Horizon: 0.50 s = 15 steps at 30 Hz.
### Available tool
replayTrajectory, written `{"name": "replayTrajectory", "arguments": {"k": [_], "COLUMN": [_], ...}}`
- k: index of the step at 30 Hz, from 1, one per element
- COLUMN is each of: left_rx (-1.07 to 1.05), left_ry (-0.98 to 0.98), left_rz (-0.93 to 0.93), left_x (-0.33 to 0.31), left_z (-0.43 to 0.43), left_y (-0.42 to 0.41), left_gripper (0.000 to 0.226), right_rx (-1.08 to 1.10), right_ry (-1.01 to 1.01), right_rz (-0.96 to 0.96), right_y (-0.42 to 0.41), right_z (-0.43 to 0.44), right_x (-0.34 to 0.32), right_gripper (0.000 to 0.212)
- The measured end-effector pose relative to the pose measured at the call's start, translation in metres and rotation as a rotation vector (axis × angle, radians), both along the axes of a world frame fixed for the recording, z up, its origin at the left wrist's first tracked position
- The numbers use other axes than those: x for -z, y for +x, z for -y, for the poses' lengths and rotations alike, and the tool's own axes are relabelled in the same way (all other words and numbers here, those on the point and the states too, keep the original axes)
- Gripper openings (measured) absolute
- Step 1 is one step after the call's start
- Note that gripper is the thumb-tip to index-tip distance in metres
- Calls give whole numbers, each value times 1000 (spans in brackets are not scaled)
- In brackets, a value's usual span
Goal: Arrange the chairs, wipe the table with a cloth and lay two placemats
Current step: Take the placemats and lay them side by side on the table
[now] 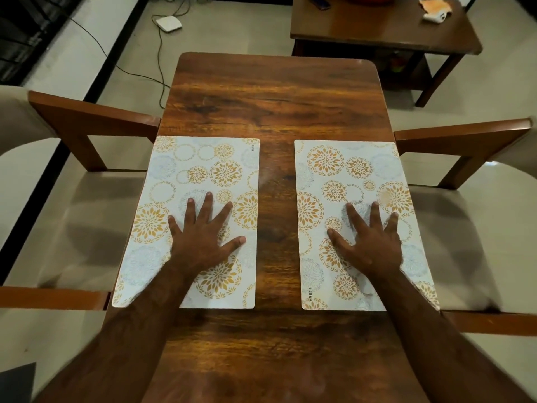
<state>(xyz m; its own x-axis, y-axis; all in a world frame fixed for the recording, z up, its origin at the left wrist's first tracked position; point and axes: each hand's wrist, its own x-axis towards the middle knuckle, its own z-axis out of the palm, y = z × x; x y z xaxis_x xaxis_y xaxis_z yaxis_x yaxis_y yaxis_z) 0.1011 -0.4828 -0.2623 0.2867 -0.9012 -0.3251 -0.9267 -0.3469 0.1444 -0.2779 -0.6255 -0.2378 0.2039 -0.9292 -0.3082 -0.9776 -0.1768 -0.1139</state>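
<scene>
Two white placemats with gold and blue flower rings lie flat on the dark wooden table [274, 91]. The left placemat [200, 170] reaches the table's left edge, the right placemat [345, 170] the right edge, with a bare wood strip between them. My left hand [205, 237] rests palm down on the left mat, fingers spread. My right hand [370, 239] lies the same way on the right mat. A cushioned wooden armchair stands at each side: the left chair [87, 117] and the right chair [465, 138], both pushed against the table. No cloth is on this table.
A lower wooden side table [377, 33] stands beyond the far right corner, with an orange-and-white cloth-like item [434, 8] on it. A white box [168, 23] with cables lies on the floor at the far left.
</scene>
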Motion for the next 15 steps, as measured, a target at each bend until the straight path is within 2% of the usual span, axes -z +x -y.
{"name": "replayTrajectory", "arguments": {"k": [15], "left_rx": [0], "left_ry": [0], "left_rz": [10], "left_x": [-6], "left_z": [-3], "left_y": [-3], "left_gripper": [111], "right_rx": [-15], "right_ry": [-19], "right_rz": [-6], "right_y": [-1], "right_z": [-4], "right_x": [5], "right_gripper": [107]}}
